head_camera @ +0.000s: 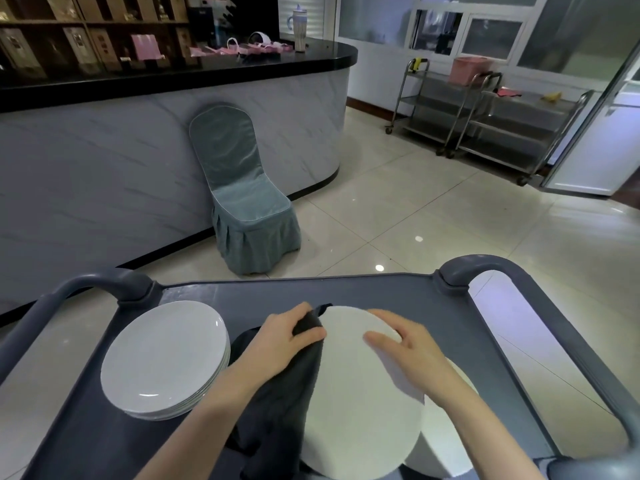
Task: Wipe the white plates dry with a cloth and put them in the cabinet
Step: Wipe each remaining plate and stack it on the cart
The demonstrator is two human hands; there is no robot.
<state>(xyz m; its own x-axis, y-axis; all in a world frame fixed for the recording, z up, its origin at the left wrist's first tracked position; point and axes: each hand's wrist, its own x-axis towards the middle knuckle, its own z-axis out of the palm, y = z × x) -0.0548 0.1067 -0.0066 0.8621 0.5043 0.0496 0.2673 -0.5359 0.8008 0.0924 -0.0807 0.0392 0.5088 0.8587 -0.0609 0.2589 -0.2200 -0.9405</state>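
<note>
A white plate (pixel 360 403) is held tilted over the grey cart top (pixel 349 289). My left hand (pixel 287 336) grips a dark cloth (pixel 287 403) against the plate's left edge; the cloth hangs down below. My right hand (pixel 405 344) lies over the plate's upper right part, fingers spread on its surface and blurred. A stack of several white plates (pixel 162 358) sits on the cart to the left. Another white plate (pixel 446 434) lies under the held one at the lower right, mostly hidden.
The cart has grey handle bars at the left (pixel 69 289) and right (pixel 540 289). Beyond stand a covered chair (pixel 242 209) against a marble-look counter (pixel 104 161), and steel trolleys (pixel 485 119) on the tiled floor at the far right.
</note>
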